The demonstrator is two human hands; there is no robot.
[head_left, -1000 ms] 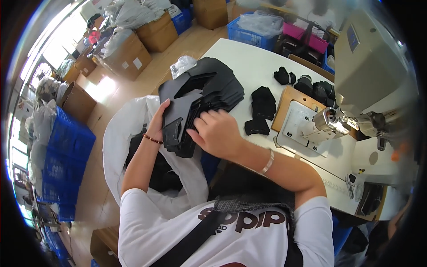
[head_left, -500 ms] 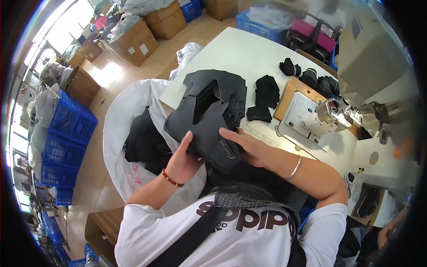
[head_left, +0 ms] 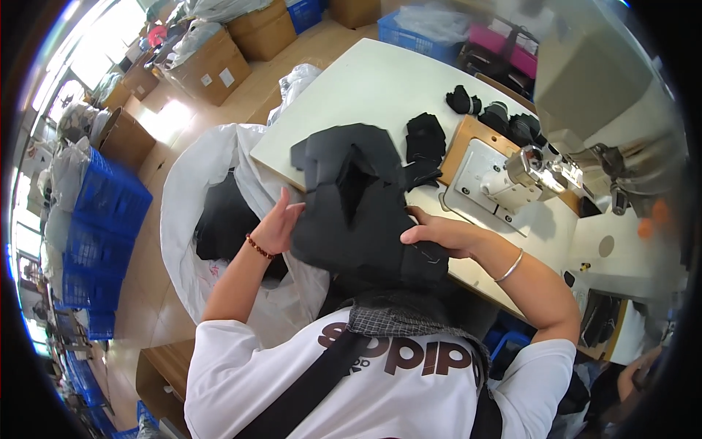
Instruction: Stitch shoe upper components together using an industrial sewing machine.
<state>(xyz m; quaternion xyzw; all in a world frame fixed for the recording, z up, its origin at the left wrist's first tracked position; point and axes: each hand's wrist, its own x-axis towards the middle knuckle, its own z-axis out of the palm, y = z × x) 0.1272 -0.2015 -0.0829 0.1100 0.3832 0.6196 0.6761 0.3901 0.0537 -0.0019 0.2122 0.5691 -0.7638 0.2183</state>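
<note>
A thick stack of black fabric pieces (head_left: 333,227), with a pointed gap in its middle, is held in front of me over the near edge of the white table. My right hand (head_left: 447,234) grips its lower right side, thumb on top and fingers underneath. At the left edge my left hand (head_left: 278,225) holds the stack between its raised thumb and its fingers, which are partly hidden. Smaller black fabric pieces (head_left: 425,137) lie on the table beyond the stack, beside the sewing machine (head_left: 504,183).
A large white sack (head_left: 183,190) with black pieces inside stands left of the table (head_left: 314,95). Blue crates (head_left: 110,190) are stacked further left. Rolled black bundles (head_left: 493,113) lie behind the machine plate. Cardboard boxes (head_left: 208,69) stand on the floor behind.
The stack has turned and flattened, its lower part swinging right. My right hand has moved right along with it, and my left hand has shifted left and up to its edge.
</note>
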